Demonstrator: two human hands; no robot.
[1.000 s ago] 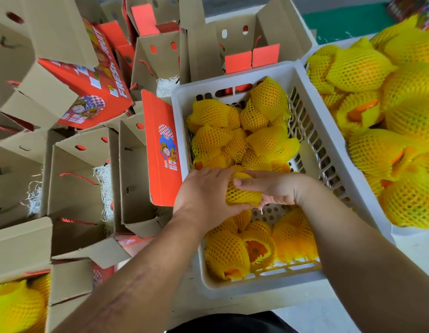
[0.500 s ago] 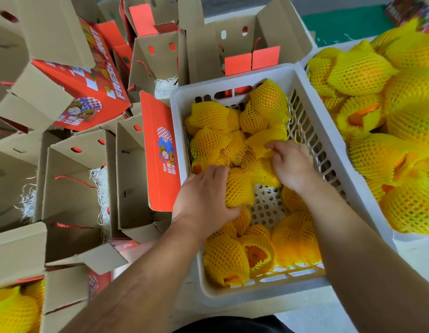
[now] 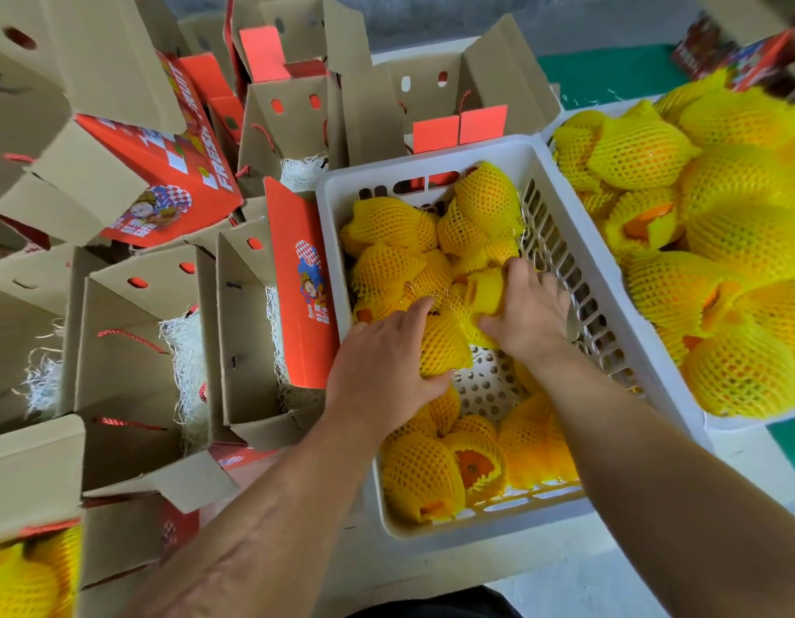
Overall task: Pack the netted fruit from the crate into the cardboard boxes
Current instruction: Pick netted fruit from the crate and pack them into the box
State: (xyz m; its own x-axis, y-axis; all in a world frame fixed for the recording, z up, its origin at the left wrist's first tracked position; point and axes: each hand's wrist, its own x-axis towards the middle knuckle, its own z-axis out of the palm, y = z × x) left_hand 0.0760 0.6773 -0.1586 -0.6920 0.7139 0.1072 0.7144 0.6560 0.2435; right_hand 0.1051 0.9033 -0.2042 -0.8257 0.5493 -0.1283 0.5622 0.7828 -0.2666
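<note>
The netted fruit [image 3: 444,345] lay mid-crate, its long axis running away from the person, and the left hand [image 3: 386,368] already curled round its left side, while the right hand [image 3: 527,314] gripped what seemed a second fruit [image 3: 482,292] just beyond, fingers bent into the netting. The white crate [image 3: 578,243] sat to the right of the open cardboard boxes [image 3: 248,332], so the lift looked bound leftward. One red box [image 3: 181,171] read "FRESH FRUIT".
</note>
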